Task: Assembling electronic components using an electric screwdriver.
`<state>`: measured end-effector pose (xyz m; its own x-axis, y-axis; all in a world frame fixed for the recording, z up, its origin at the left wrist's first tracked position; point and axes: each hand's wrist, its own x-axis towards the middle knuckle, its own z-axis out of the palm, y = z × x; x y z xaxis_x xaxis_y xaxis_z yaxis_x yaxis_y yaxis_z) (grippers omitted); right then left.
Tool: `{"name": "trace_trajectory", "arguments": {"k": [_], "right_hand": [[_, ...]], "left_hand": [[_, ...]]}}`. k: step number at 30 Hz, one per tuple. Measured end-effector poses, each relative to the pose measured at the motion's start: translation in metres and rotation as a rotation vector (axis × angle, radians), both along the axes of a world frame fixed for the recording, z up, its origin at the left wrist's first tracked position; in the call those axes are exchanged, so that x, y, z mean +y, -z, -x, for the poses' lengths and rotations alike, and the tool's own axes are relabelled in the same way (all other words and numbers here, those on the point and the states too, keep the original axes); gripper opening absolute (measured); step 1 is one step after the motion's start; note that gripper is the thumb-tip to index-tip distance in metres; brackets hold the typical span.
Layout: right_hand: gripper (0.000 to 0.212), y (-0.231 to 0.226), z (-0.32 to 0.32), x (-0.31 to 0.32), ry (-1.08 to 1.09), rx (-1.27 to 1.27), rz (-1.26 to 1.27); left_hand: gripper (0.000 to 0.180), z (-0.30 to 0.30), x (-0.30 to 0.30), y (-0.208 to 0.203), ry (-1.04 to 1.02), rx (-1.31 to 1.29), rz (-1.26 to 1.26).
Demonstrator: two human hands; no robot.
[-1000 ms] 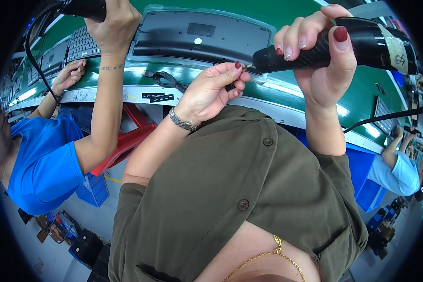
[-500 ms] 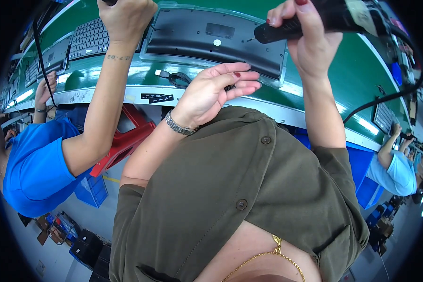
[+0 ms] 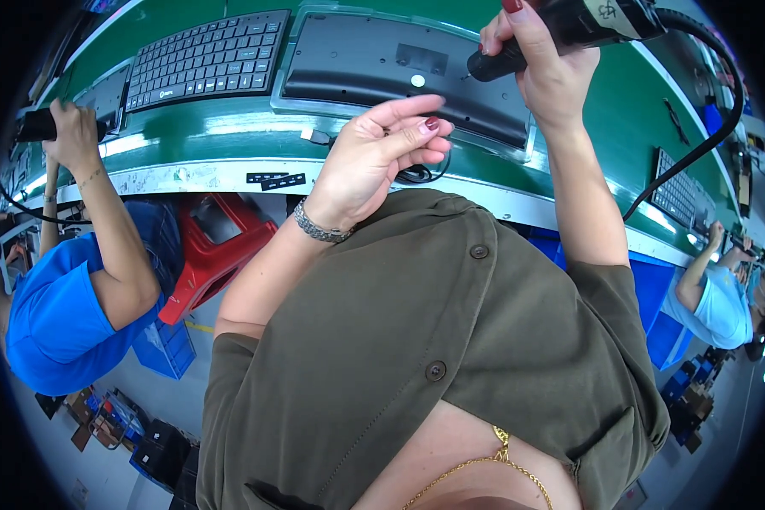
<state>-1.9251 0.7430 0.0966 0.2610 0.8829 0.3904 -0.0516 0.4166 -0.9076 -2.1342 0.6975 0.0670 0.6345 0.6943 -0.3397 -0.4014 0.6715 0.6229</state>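
My right hand grips a black electric screwdriver, tilted so that its thin bit points left and down at the upturned keyboard. Whether the bit touches the keyboard's back, I cannot tell. That keyboard lies face down in a clear tray, showing its dark underside with small holes and a round pale sticker. Over its near edge hovers my left hand, palm turned up, fingers curled and thumb pressed toward them; what they hold, if anything, is hidden. A black cable with a pale plug lies partly behind this hand.
A face-up keyboard lies left on the green bench. Two small black strips rest on the bench's front edge. A co-worker in blue holds a dark tool at left, near a red stool. The screwdriver's thick cord loops at right.
My left hand has drawn its fingers and thumb closer together. The screwdriver has shifted slightly left and up in view. The co-worker's arm has swung left, away from the face-up keyboard.
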Motion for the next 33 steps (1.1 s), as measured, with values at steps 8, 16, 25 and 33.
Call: {"name": "trace_trajectory", "arguments": {"k": [8,16,25,33], "right_hand": [[0.021,-0.003,0.007,-0.001,0.019,-0.038,0.046],[0.025,-0.027,0.022,-0.011,-0.026,0.16,-0.052],[0.029,-0.061,0.06,-0.022,-0.206,0.38,-0.205],[0.028,-0.063,0.069,-0.023,-0.193,0.502,-0.137]], "left_hand": [[0.032,0.007,0.015,-0.006,-0.058,-0.018,0.054],[0.023,0.007,0.024,0.001,-0.03,-0.042,0.149],[0.019,0.014,0.028,0.01,0.07,-0.099,0.171],[0.023,0.022,0.038,0.026,0.238,-0.29,0.217]]}}
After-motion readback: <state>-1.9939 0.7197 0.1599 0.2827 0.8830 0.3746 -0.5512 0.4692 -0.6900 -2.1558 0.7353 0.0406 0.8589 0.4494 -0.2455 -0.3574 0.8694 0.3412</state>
